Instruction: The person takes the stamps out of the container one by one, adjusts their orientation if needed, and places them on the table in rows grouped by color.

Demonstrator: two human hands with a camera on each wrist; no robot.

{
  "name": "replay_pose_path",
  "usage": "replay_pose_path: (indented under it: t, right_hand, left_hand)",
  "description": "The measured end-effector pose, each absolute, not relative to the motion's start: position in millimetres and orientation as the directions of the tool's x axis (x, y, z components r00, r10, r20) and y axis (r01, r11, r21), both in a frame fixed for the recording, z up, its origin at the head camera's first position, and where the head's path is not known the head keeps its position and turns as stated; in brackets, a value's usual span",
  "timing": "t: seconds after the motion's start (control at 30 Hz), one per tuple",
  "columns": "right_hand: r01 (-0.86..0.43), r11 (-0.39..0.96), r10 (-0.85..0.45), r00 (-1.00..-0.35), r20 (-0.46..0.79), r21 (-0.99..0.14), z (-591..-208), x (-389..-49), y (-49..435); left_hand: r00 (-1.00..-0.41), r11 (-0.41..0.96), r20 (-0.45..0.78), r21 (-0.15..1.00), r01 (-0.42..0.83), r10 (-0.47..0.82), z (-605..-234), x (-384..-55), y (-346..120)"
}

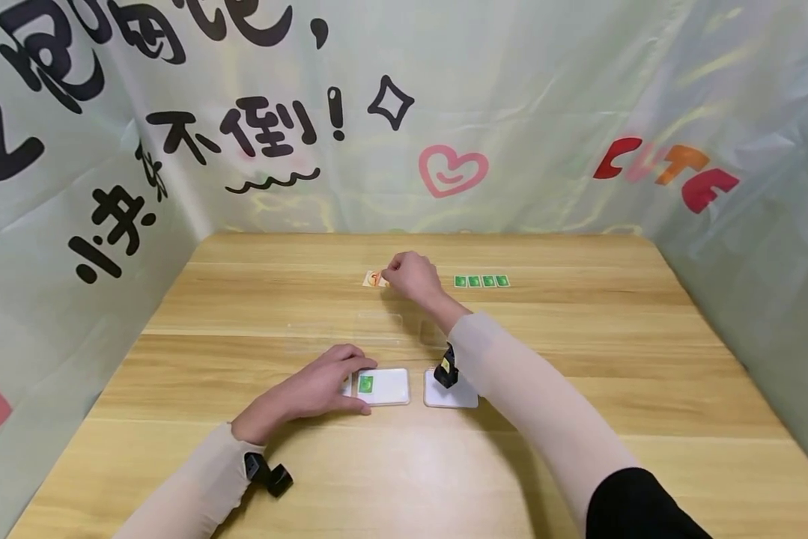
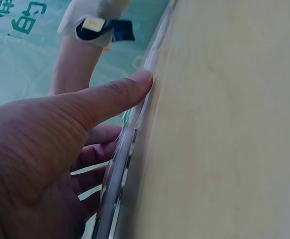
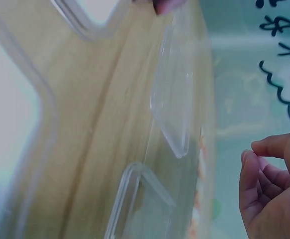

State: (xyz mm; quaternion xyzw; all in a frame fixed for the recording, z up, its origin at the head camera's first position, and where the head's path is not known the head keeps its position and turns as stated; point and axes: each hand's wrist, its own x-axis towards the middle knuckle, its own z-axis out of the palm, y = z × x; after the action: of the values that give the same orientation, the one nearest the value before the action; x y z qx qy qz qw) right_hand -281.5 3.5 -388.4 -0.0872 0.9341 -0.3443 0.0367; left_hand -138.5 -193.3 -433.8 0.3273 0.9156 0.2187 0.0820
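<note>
The left hand [image 1: 316,385] grips a case [image 1: 392,388] between thumb and fingers, roughly midway between the side edges of the wooden table [image 1: 646,359]; the right hand [image 1: 413,277], thumb and finger pinched together, on what I cannot tell, is at orange cards [image 1: 373,279] near the back edge, left of four green cards [image 1: 474,281]. Pale printed sheeting [image 1: 545,112] walls the back and sides.

A pale wooden table [image 1: 612,359] fills the lower view, its grain running from side to side; a pale green sheet [image 1: 545,97] hangs behind it and along both sides; large black writing [image 1: 266,127] covers the left part, with a wavy line [image 1: 272,181] beneath and a star outline [image 1: 375,108] beside it; a pink heart [image 1: 425,171] holds a small smile; farther right, red, pink and orange letters [image 1: 683,161] spell CUTE; another pink heart [image 1: 1,410] is cut off at the left edge.
</note>
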Motion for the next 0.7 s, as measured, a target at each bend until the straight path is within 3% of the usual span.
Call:
replay_pose_path:
  t: [0.7]
  right_hand:
    - [-0.303,0.518,-0.431,-0.9,0.062,-0.8,-387.9,-215.5,12.2]
  left_hand:
    - [-0.746,0.652,-0.011,0.493,0.576,0.666,-429.8,-143.3,-201.3]
